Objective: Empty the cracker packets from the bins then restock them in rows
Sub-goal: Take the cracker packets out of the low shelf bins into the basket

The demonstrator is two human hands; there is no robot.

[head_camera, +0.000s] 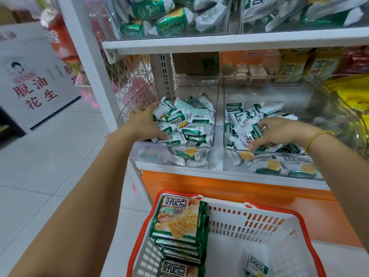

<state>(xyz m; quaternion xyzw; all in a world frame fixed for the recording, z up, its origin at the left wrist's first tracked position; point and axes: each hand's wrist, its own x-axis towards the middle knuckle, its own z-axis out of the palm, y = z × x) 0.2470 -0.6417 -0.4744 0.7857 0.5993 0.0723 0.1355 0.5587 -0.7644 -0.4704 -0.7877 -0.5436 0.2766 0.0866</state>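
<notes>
Two clear plastic bins sit side by side on the lower shelf. The left bin (213, 124) and the right bin (225, 140) each hold a loose heap of green-and-white cracker packets (191, 120). My left hand (143, 121) reaches into the left bin, fingers spread against the heap's left side. My right hand (273, 132) is in the right bin, its fingers curled round a few of the packets (246, 136). Below stands a white basket with an orange rim (265, 222), holding a stack of larger cracker bags (179, 218) and one small packet (257, 264).
An upper shelf (219, 42) carries more clear bins full of the same packets. An orange base panel (239, 188) runs under the bins. Yellow and red snack bags (347, 92) lie at the right. A white carton with red lettering (34, 84) stands on the tiled floor at left.
</notes>
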